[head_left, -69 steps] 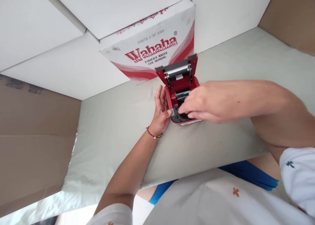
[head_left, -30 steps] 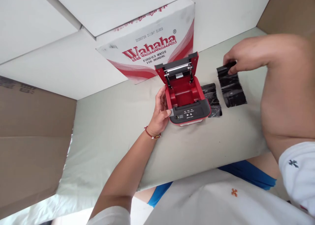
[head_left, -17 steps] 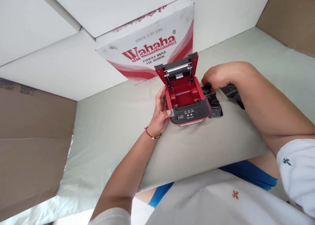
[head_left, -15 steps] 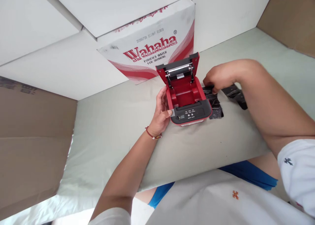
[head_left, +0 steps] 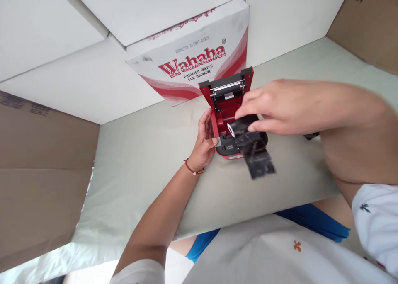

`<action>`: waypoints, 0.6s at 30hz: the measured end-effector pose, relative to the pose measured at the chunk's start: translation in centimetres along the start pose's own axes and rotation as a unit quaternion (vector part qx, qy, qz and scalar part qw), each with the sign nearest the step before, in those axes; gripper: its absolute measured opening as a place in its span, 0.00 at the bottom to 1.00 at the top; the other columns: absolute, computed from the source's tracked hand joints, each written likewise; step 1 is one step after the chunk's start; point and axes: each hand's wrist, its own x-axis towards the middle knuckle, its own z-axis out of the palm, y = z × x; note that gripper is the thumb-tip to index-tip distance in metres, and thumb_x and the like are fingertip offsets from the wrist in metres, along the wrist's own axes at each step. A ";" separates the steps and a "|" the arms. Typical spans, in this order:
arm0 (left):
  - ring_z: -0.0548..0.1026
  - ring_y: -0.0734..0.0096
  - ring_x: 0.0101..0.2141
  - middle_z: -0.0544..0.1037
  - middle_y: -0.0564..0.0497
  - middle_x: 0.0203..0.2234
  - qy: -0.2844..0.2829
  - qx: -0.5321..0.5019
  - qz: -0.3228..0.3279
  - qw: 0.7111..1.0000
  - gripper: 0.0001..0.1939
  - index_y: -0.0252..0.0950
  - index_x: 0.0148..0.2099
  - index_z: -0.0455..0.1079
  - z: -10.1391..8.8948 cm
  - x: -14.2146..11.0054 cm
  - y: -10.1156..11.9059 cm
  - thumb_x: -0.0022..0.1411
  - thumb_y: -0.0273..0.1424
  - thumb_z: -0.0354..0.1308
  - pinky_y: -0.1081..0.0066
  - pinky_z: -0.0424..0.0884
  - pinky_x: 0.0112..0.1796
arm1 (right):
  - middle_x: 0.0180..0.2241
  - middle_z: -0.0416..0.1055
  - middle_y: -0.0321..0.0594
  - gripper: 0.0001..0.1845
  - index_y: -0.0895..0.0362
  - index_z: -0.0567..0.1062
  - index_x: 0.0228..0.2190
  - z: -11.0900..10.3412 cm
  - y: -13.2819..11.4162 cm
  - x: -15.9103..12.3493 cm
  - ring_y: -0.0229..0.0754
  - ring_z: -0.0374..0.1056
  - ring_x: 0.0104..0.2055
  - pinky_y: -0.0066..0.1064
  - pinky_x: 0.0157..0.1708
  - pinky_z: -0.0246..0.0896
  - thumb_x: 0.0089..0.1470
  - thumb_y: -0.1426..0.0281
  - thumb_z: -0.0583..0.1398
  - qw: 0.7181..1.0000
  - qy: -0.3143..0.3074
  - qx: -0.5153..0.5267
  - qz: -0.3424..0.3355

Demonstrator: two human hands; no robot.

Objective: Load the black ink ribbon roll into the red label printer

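A small red and black printer [head_left: 217, 126] sits on the cloth-covered surface with its lid [head_left: 225, 83] raised; a metal bar and a roller show under the lid. My left hand [head_left: 205, 137] holds the printer's left side, thumb on the front corner and fingers along the wall. My right hand [head_left: 264, 108] is pinched around a shiny black roll [head_left: 247, 128] with a white core, just over the printer's red compartment. The roll's loose black end hangs across the printer's front panel and past its edge. Roll and hand hide the compartment's right part.
Behind the printer stands a white and red Wahaha water carton [head_left: 199, 56]. White boxes [head_left: 77, 85] line the back, and brown cardboard [head_left: 43, 180] stands at the left and right. Another black piece [head_left: 311, 136] lies partly hidden under my right forearm on the pale green cloth [head_left: 146, 151].
My right hand has picked up the black roll from beside the printer and moved it left, over the printer. My left hand keeps its hold and the lid stays raised.
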 end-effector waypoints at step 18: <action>0.51 0.34 0.83 0.70 0.50 0.74 0.115 0.304 0.214 0.921 0.29 0.60 0.74 0.73 2.2 -1.9 1.7 0.76 0.53 0.63 0.31 0.39 0.83 | 0.49 0.88 0.55 0.17 0.56 0.87 0.53 5.3 -1.1 6.2 0.56 0.80 0.45 0.38 0.36 0.62 0.67 0.71 0.62 0.976 0.055 -0.082 0.192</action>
